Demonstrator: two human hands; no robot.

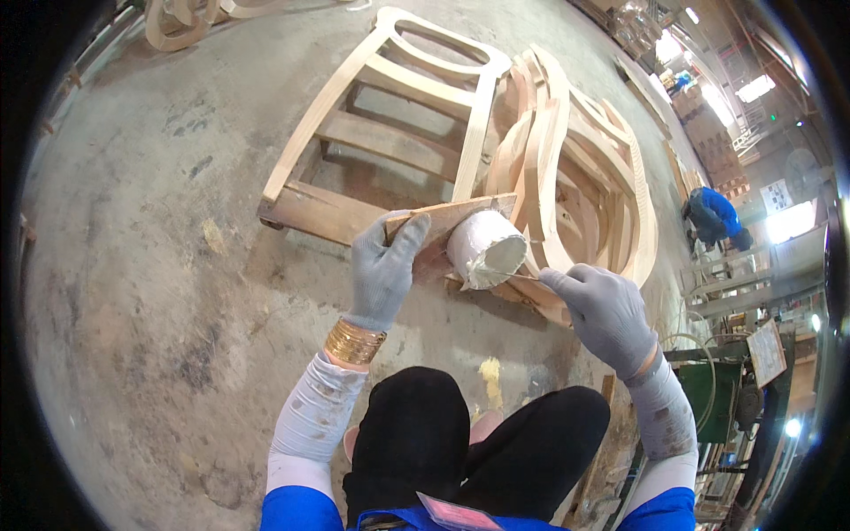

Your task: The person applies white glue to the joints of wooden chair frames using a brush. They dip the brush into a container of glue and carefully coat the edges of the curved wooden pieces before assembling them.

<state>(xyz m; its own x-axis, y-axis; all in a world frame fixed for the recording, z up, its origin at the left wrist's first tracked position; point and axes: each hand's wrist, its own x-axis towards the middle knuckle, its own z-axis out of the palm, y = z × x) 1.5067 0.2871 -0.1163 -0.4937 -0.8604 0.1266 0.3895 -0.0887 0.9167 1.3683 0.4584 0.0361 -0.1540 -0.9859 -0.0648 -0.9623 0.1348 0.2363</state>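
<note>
My left hand (382, 270), in a grey glove, grips a flat wooden board (421, 223) with the thumb on its face. Against that board rests a white tub (478, 237), tilted so its mouth turns toward my right hand. Pale paste coats the rim and inside. My gloved right hand (609, 314) is closed round a thin tool (524, 278) whose far end meets the tub's mouth; its exact kind is too small to tell. Just beyond the board stands a pale wooden chair-back frame (328, 106) with crosspieces.
Several curved wooden frames (553, 133) stand stacked to the right of the chair-back frame. More curved pieces (177, 35) lie at the far left on the stained concrete floor (150, 265). A person in blue (715, 212) bends down at the right, and green machinery (722, 389) stands nearer.
</note>
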